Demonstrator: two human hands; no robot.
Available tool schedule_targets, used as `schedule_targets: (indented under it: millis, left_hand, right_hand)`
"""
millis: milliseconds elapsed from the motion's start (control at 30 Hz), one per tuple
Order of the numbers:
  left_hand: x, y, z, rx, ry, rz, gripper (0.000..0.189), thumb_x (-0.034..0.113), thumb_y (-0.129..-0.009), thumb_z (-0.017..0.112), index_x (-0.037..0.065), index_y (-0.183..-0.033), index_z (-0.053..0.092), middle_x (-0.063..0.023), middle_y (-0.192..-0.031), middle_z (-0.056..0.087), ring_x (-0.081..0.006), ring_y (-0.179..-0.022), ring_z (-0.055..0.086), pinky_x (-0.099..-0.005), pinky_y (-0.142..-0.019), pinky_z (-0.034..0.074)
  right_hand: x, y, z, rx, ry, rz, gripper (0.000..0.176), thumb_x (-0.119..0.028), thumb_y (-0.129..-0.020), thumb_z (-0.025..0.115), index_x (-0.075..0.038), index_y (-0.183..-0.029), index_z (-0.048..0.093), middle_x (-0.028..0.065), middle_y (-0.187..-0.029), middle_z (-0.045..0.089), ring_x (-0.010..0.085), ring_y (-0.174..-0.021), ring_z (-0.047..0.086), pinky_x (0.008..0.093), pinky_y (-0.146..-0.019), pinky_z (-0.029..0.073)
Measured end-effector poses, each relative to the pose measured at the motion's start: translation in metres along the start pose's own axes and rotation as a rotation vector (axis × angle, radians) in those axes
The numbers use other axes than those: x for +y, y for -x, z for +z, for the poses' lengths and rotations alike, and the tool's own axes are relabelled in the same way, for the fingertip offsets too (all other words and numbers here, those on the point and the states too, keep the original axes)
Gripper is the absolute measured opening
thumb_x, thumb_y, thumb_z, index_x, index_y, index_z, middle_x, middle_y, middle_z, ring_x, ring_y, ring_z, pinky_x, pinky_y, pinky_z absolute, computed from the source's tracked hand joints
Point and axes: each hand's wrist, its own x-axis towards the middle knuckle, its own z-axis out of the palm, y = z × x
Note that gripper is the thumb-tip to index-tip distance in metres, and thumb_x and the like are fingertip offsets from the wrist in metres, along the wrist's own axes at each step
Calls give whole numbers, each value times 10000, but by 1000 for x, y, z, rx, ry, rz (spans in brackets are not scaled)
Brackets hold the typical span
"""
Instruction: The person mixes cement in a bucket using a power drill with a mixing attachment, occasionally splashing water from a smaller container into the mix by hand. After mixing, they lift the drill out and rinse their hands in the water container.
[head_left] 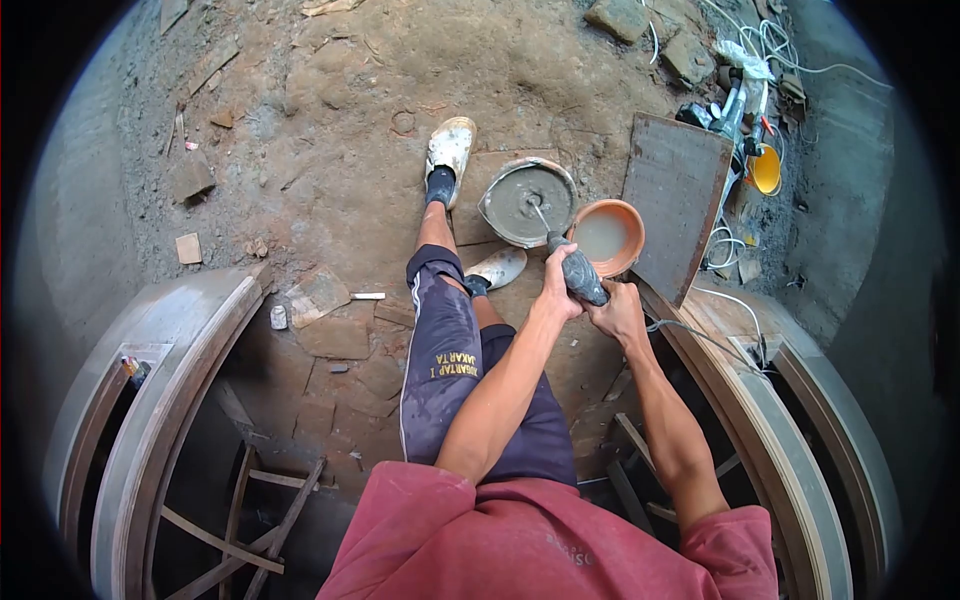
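A dark, mortar-smeared power drill [578, 274] is held in both hands. My left hand [560, 288] is wrapped round its body near the front, and my right hand [619, 313] is closed on the rear end. From the drill a thin mixing rod [541, 216] runs down into wet grey mortar [515, 200] in a bucket [487, 215]. The lower end of the rod is hidden in the mix. Right beside that bucket stands an orange bucket [637, 232] holding cloudy greyish water.
My shoes [451, 148] are on the dirt floor left of the buckets. A dark board [676, 190] leans at the right. Beyond it lie white cables [770, 45] and a yellow container [766, 170]. Wooden frames [200, 390] flank both sides, and a grey power cord [700, 335] trails right.
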Motion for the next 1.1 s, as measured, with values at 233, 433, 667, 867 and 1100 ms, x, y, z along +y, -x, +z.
schedule_targets:
  millis: [233, 433, 667, 867, 1100]
  left_hand:
    - [2, 2, 5, 45, 15, 1, 295, 383, -768, 660, 96, -799, 597, -68, -734, 600, -241, -692, 599, -421, -732, 542]
    - [-3, 7, -3, -8, 2, 22, 284, 369, -776, 651, 91, -813, 606, -59, -740, 616, -232, -691, 612, -428, -730, 557]
    - [3, 7, -5, 3, 14, 11, 282, 342, -785, 656, 79, -869, 604, -69, -776, 630, -237, -693, 617, -437, -730, 562]
    - [10, 4, -3, -45, -9, -15, 266, 325, -793, 648, 77, -875, 599, -72, -784, 628, -237, -711, 620, -435, -746, 556]
    - [15, 8, -1, -61, -50, -17, 263, 331, -794, 634, 75, -846, 601, -86, -782, 629, -259, -725, 620, -446, -763, 550]
  right_hand:
    - [-5, 1, -6, -3, -30, 17, 331, -221, -685, 769, 35, -890, 722, 293, -744, 639, 419, -755, 669, 450, -728, 540]
    - [-8, 2, -3, -31, -4, 61, 375, -239, -682, 778, 21, -947, 725, 294, -747, 641, 418, -765, 671, 455, -731, 542]
    - [-8, 4, 4, -28, 69, 72, 406, -263, -689, 778, 9, -986, 723, 290, -773, 650, 424, -777, 670, 464, -738, 544]
    - [-11, 0, 1, 10, 55, 77, 410, -276, -687, 789, 10, -974, 725, 285, -788, 656, 422, -798, 671, 470, -740, 542]
    - [-14, -1, 3, 17, 96, 58, 403, -283, -693, 783, 23, -948, 717, 282, -780, 655, 422, -787, 670, 473, -733, 540]
